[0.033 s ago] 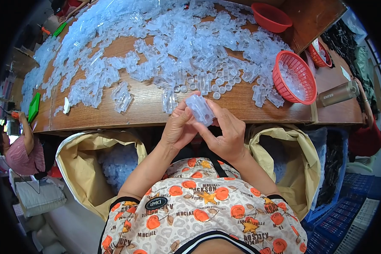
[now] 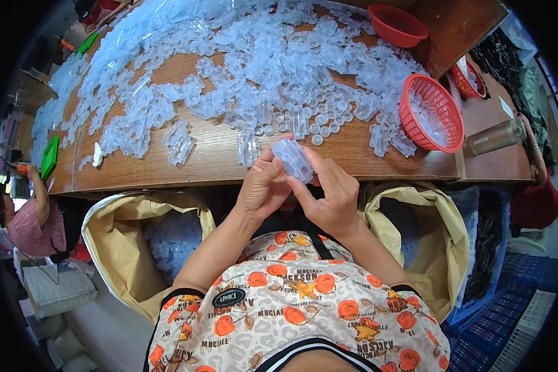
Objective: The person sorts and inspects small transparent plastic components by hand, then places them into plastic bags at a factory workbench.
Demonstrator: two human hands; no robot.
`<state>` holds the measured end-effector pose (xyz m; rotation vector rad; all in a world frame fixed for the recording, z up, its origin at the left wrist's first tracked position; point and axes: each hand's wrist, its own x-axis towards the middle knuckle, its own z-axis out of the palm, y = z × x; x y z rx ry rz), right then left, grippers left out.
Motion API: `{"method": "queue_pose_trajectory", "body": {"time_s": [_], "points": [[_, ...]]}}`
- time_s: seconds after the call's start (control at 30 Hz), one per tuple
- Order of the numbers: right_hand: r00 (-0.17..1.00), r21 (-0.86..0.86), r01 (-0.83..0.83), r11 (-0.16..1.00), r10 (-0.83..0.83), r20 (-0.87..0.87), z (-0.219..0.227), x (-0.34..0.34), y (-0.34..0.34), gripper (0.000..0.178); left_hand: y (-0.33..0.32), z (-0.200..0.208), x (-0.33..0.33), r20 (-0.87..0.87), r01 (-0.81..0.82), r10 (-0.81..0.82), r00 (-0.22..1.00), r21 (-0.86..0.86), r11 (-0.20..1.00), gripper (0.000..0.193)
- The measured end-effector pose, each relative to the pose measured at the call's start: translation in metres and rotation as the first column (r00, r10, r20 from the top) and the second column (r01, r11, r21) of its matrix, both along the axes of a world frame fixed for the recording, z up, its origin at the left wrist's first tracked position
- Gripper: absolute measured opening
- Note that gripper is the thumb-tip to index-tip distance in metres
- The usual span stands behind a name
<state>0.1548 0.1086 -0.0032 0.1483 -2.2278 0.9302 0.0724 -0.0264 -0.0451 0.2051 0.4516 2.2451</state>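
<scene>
A clear plastic part (image 2: 291, 160), roughly tube-shaped with holes in its side, is held tilted just in front of the table edge. My left hand (image 2: 261, 189) grips its left side, the thumb pressed along it. From the right, my right hand (image 2: 332, 193) pinches the same part between thumb and fingers. Just beyond my hands, small round clear caps (image 2: 317, 139) and more clear plastic parts (image 2: 248, 147) lie on the wooden table (image 2: 214, 158). Some fingertips are hidden behind the part.
A heap of clear parts (image 2: 254, 56) covers much of the table. Red baskets (image 2: 431, 139) and a brown bottle (image 2: 493, 137) stand at the right. Open sacks (image 2: 115, 248) flank me below the table edge. Another person (image 2: 34, 226) sits at the far left.
</scene>
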Motion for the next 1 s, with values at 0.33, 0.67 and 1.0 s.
{"method": "queue_pose_trajectory", "body": {"time_s": [0.33, 0.67, 1.0], "points": [[0.731, -0.988, 0.071, -0.14, 0.681, -0.044, -0.013, 0.002, 0.03, 0.033, 0.004, 0.02, -0.01, -0.113, -0.041, 0.047, 0.992, 0.057, 0.998, 0.059], [0.978, -0.521, -0.062, 0.852, 0.157, 0.14, -0.006, 0.012, 0.018, 0.043, 0.002, 0.007, -0.007, -0.265, -0.105, 0.053, 0.963, -0.185, 0.977, 0.051], [0.965, -0.06, 0.109, 0.992, -0.092, 0.246, 0.004, -0.009, 0.058, 0.02, -0.003, 0.011, -0.003, -0.347, -0.202, 0.034, 0.937, -0.461, 0.864, 0.045]]}}
